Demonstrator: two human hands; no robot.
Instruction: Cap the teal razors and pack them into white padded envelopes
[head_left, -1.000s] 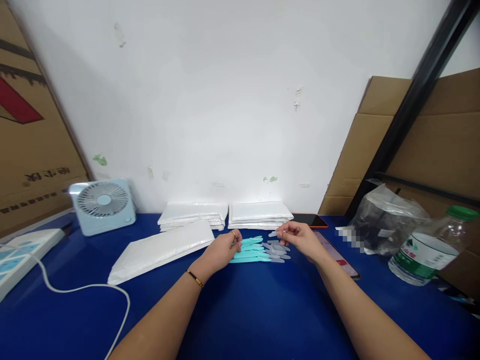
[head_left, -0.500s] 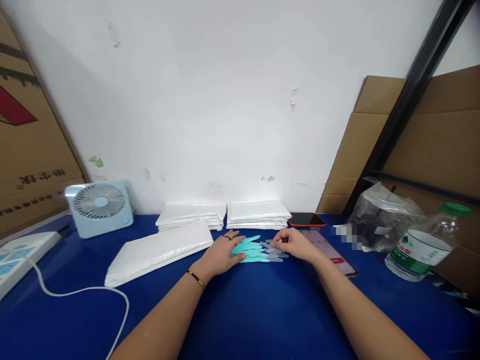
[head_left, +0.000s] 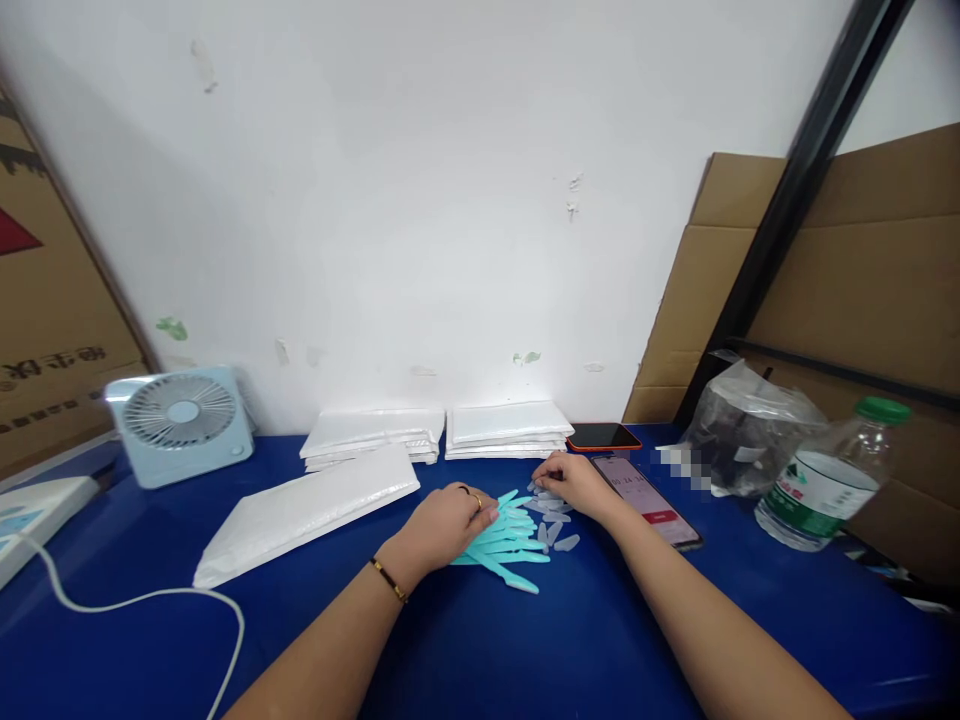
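Several turquoise eyebrow razors lie fanned out on the blue table, their blade ends pointing right. My left hand is closed over their handles, with the thumb near the bent fingers. Just right of the blades, several translucent razor caps are scattered, separate from the razors. My right hand has its thumb and fingers pinched together at the far side of these caps, on what looks like one cap; the fingertips partly hide it.
White padded envelopes are stacked by the wall, and one envelope lies front left. A phone is beside my right forearm, another phone behind it. A fan, a white cable and a water bottle stand around.
The razors have come away from the caps and spread out toward me. My left hand has gone from spread fingers to bent ones. The caps now lie loose under my right hand.
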